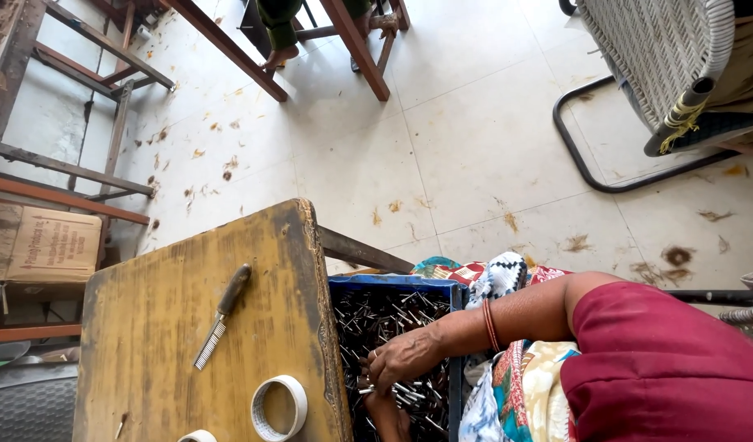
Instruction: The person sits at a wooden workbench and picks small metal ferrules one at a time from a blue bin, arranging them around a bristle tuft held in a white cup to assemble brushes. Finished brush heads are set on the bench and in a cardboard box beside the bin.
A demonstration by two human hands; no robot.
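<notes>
Metal pins (393, 315) fill the blue crate (393, 286); right hand (402, 358) (fingers curled) grasps some, left hand (390, 416) buried below, grip unclear.

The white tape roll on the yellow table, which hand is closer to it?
The left hand, I think, low in the blue crate just right of the tape roll. The right hand is in the crate too, higher up and farther away.

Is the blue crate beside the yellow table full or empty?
Full, or nearly so: the blue crate is crowded with small dark and silvery metal pieces, and both hands reach into them.
</notes>
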